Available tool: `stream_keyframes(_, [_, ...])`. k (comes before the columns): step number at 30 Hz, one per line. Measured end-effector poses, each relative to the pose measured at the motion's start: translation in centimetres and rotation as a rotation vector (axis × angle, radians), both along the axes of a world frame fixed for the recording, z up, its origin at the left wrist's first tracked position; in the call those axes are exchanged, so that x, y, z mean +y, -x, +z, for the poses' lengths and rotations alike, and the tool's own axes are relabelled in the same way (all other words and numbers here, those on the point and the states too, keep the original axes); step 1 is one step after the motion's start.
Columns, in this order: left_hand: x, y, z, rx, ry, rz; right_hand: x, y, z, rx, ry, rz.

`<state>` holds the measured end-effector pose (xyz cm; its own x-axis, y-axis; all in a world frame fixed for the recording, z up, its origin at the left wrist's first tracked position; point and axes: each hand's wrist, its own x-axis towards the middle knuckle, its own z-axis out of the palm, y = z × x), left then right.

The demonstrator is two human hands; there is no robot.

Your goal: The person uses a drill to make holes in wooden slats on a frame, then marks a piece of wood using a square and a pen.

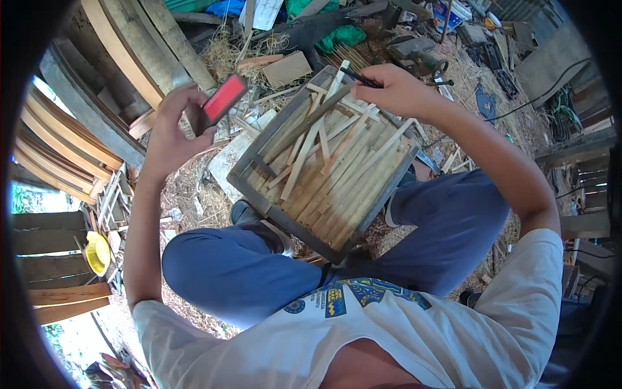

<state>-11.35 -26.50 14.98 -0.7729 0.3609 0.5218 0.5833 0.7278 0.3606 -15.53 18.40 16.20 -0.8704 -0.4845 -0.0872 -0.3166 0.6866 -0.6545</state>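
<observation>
My left hand (170,139) is raised left of a shallow wooden tray, its fingers and thumb curved around a flat block (225,99) with a red face and dark edges. Over the tray's far edge, my right hand (396,92) grips a slim black tool (356,77), whose exact kind I cannot make out. The tray has a dark frame (291,236) and sits tilted between my knees. Several pale wooden strips (302,163) lie loose and crossed on its slatted bottom. One light strip (338,78) sticks out past the far edge, close to the black tool's tip.
Curved planks (123,48) lean at the far left, above a yellow bowl (98,253). Straw, shavings and wood scraps (287,70) litter the ground beyond the tray. A green plastic bag (341,37) lies among them. A black cable (541,97) runs along the right side.
</observation>
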Motion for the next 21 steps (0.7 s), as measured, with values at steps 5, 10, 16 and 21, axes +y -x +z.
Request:
stream_keyframes(5, [9.2,-2.9,5.8,0.017,0.142,-0.191,2.0,-2.9,0.9,-0.107,0.077,-0.066])
stream_keyframes(10, [14.2,-4.3,3.9,-0.131,0.365,-0.362,5.9,-2.0,-3.7,-0.289,-0.149,0.088])
stream_keyframes(16, [14.2,-2.2,-1.5,-0.141,0.351,-0.354,8.1,-1.1,-8.0,-0.140,-0.006,0.125])
stream_keyframes(21, [12.9,-1.6,-3.2,-0.348,0.182,-0.379,7.7,-1.7,-8.4,-0.408,0.254,0.036])
